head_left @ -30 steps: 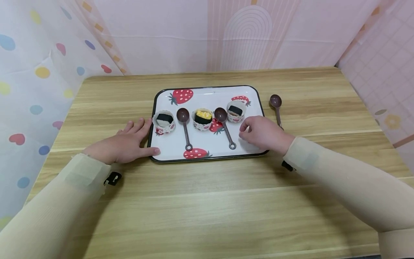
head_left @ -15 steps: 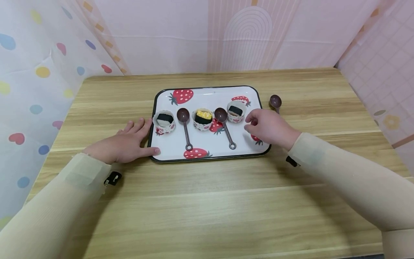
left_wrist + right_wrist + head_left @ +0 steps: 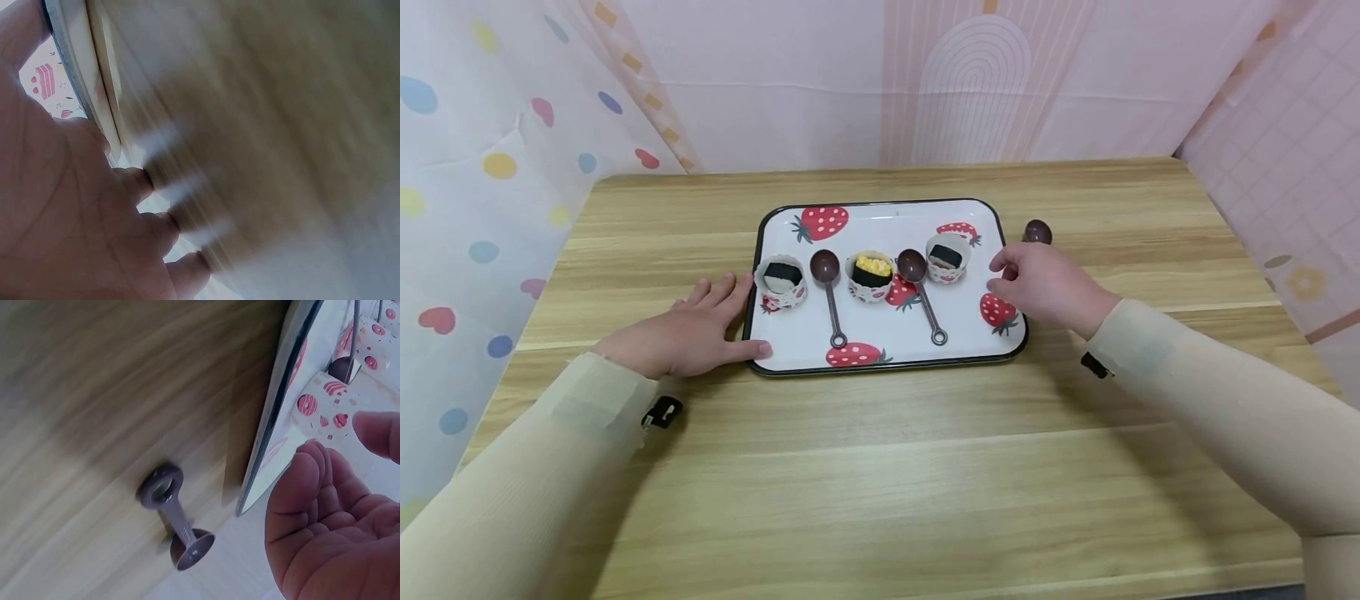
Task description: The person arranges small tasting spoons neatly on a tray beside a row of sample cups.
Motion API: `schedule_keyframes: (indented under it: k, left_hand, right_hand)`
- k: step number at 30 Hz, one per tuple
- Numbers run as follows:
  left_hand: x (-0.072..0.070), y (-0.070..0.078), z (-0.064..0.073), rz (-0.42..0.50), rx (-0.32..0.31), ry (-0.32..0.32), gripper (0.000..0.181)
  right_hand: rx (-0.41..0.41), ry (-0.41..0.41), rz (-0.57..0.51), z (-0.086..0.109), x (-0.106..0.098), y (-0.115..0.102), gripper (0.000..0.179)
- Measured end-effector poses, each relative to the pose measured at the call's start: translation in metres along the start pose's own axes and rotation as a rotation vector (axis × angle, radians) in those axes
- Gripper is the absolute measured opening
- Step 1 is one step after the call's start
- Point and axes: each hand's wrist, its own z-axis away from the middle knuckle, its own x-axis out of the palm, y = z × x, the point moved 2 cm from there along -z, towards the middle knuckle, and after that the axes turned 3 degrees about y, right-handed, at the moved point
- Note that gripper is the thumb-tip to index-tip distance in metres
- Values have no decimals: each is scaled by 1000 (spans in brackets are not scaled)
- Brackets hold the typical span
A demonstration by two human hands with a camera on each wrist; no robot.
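Note:
My left hand (image 3: 681, 333) lies flat with spread fingers at the left edge of the strawberry-print tray (image 3: 797, 342), its thumb over the rim. Above the tray's right rim, my right hand (image 3: 1048, 283) has loosely bent fingers and a gap between thumb and fingertips; it holds nothing. Nearest to it on the tray is a paper cup (image 3: 947, 257) with a seaweed-wrapped sushi piece. A brown measuring spoon (image 3: 178, 515) lies on the table right of the tray; in the head view the hand hides its handle and only the bowl (image 3: 1037, 232) shows.
Also on the tray are a paper cup (image 3: 780, 283) with seaweed-banded sushi, another (image 3: 872, 279) with yellow-topped sushi, and two brown spoons (image 3: 825, 267) beside the cups. Patterned curtains (image 3: 775, 83) border the wooden table (image 3: 880, 483) behind and at both sides.
My right hand has moved right and slightly away from me, from over the tray to its right rim, uncovering a printed strawberry. The left hand has stayed put.

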Motion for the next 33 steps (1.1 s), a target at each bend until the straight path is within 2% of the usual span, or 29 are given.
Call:
schedule_keyframes:
  k: [13,24,33]
  left_hand:
    - [0,0,1,-1,4,3,126]
    - [-1,1,2,3,2,0,126]
    - [-1,2,2,4,-1,-3,126]
  right_hand:
    - [76,-108,102,-3,-2,13,48]
    - [72,-119,121,-3,-2,18,54]
    - [66,-107,121,-2,0,19,50]
